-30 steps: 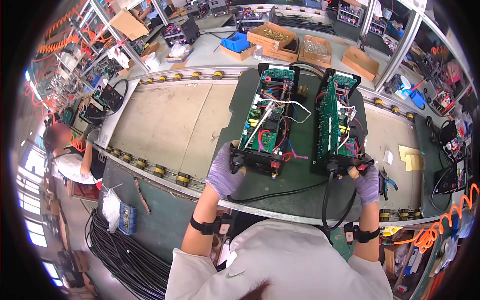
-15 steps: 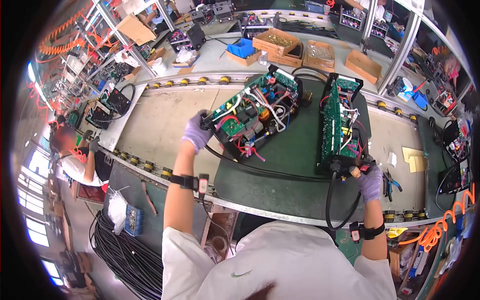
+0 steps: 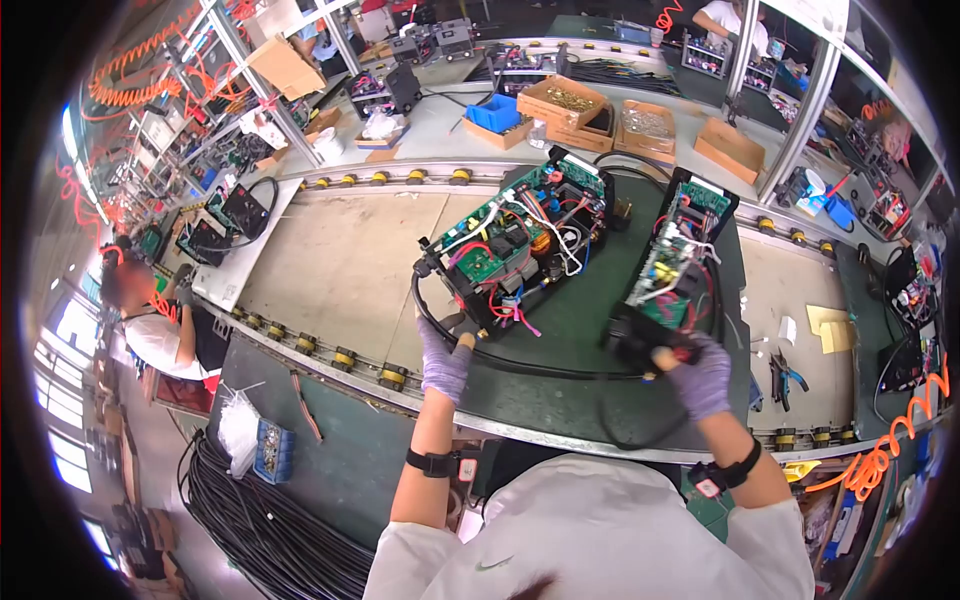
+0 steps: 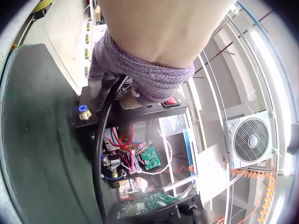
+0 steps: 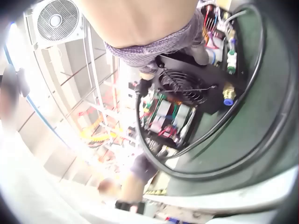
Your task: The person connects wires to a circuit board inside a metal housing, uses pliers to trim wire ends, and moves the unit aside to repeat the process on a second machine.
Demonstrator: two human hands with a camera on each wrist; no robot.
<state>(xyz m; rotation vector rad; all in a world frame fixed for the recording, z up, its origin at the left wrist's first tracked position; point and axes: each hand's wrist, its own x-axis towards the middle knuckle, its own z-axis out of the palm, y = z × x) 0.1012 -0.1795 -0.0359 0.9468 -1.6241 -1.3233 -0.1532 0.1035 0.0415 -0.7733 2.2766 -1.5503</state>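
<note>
Two open units share the green mat (image 3: 585, 325), and each purple-gloved hand holds one by its near end. The left hand (image 3: 443, 360) has its fingers curled over the front panel of the left unit (image 3: 515, 245), right where the black cable (image 3: 540, 372) leaves it. The left wrist view shows the glove wrapped over that panel edge. This unit sits skewed on the mat's left part, with one corner hanging over the mat's left edge.

The right hand (image 3: 700, 380) clamps the near panel of the right unit (image 3: 675, 275), which stands at an angle on the mat's right part. Its fan grille and brass fittings show in the right wrist view.

The step in hand looks like swinging both units round on the mat. The cable loops across the mat's near edge between the hands, so any further turn probably calls for a firm hold on the panels and slack kept clear of the corners. It also means keeping fingers off the bare boards and loose wires.

The mat lies on a beige belt (image 3: 340, 260) edged with yellow rollers (image 3: 345, 357). Pliers (image 3: 785, 375) lie just right of the mat. Cardboard boxes (image 3: 565, 100) of small parts and a blue bin (image 3: 497, 112) stand on a bench beyond the mat. Well to the mat's left another person (image 3: 150, 320) works, and black cable lies coiled on the floor (image 3: 250, 520).
</note>
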